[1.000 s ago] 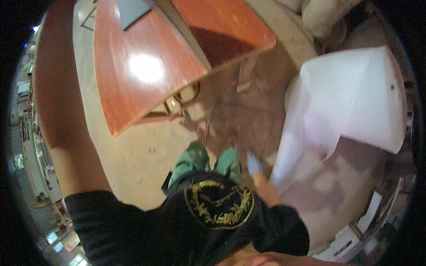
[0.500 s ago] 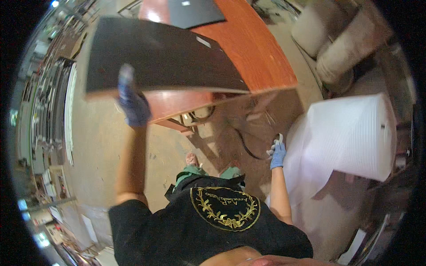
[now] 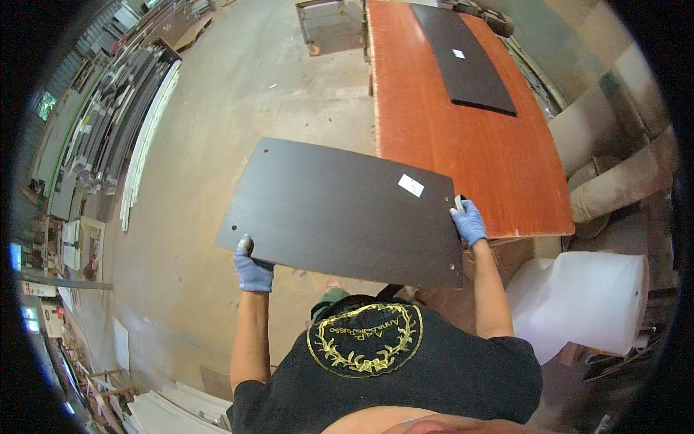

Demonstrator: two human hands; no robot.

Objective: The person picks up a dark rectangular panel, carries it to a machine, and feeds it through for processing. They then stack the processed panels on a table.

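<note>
A dark grey-black board [image 3: 332, 217] hangs tilted in front of me, clear of the reddish-brown table. It has small round holes near its corners and a white label [image 3: 411, 185] toward its right end. My left hand [image 3: 254, 269], in a blue glove with grey fingertips, grips the near edge at the left, thumb on top. At the right end my right hand [image 3: 471, 223], gloved alike, holds the side edge. The fingers of both hands are partly hidden beneath the board.
A second dark board [image 3: 470, 65] with a white label lies on the reddish-brown table [image 3: 491, 181]. Bubble-wrap-like white roll [image 3: 593, 300] stands at right, below large grey rolls [image 3: 629, 173]. Stacked long strips [image 3: 123, 137] line the left; a wheeled cart [image 3: 332, 25] stands far off.
The board has come off the table and swung toward me and to the left. My right hand, formerly low by the white roll, has risen to grip the board's right end.
</note>
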